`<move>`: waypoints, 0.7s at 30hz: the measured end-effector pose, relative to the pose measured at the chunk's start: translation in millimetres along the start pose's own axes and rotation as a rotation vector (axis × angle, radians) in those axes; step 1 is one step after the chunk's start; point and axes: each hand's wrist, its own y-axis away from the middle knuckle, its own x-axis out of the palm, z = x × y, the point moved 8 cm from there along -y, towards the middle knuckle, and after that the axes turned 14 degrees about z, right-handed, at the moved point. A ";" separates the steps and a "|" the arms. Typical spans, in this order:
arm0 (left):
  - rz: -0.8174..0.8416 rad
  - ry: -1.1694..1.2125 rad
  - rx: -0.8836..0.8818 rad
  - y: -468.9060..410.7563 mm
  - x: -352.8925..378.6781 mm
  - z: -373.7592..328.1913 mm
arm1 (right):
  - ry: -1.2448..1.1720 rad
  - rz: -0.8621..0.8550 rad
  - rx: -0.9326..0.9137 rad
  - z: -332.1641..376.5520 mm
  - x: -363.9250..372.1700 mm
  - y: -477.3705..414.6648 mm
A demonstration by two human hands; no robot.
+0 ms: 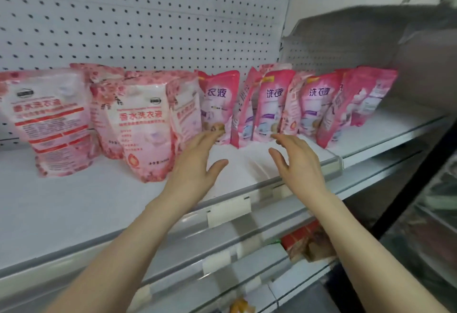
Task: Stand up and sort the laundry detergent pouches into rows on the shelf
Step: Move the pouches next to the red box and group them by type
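Left hand (197, 164), right hand (301, 161): fingers straight, spread, holding nothing, tips by pouch row (319, 105) at back of shelf (74, 201). Leaning pouch (241, 114) between them: probably best clasped by both sides, stood upright, label forward.

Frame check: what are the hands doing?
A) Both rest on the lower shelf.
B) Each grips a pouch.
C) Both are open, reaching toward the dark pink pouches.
C: the left hand and right hand show spread fingers before the dark pink pouches, gripping nothing.
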 end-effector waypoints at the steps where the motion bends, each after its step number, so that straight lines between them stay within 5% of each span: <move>1: -0.004 -0.007 -0.022 -15.8 6.3 -4.2 | -0.012 0.012 0.005 -12.8 -4.1 -8.3; 16: -0.159 -0.018 -0.215 -155.2 32.0 4.4 | -0.202 -0.065 0.220 -91.8 -18.7 -102.5; 21: -0.209 -0.036 -0.258 -161.3 22.3 9.9 | -0.192 -0.112 0.145 -92.4 -16.2 -105.9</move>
